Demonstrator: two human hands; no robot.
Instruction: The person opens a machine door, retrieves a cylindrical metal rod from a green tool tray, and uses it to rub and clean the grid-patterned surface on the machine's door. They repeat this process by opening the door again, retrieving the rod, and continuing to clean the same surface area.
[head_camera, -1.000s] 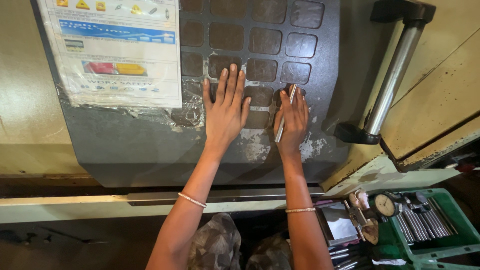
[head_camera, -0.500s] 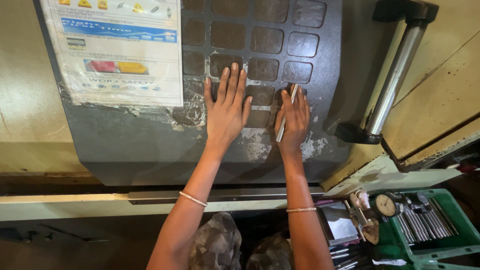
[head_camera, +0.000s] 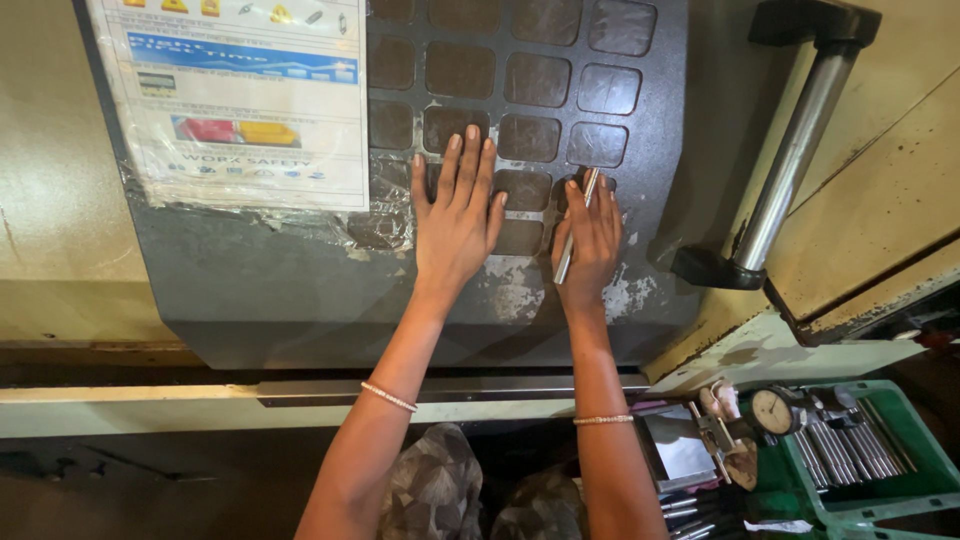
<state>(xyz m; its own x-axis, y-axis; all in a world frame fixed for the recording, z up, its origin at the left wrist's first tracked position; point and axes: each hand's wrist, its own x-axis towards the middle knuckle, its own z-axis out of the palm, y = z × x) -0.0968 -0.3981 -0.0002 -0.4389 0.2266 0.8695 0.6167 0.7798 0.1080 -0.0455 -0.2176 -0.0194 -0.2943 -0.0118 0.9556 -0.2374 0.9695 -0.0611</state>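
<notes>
Against the dark panel (head_camera: 300, 290), my left hand (head_camera: 455, 225) lay flat, fingers spread. My right hand (head_camera: 590, 240) pressed a thin metal rod (head_camera: 576, 228) under its fingers against the same panel, beside the worn square pads (head_camera: 540, 80). I judged the rod stiff, light and slick, best pinched mid-length. Outward: taped poster (head_camera: 240, 100), steel handle (head_camera: 795, 160), green tray (head_camera: 905, 485) of rods, dial gauge (head_camera: 772, 410). Against the earlier frames, neither hand had shifted noticeably.
</notes>
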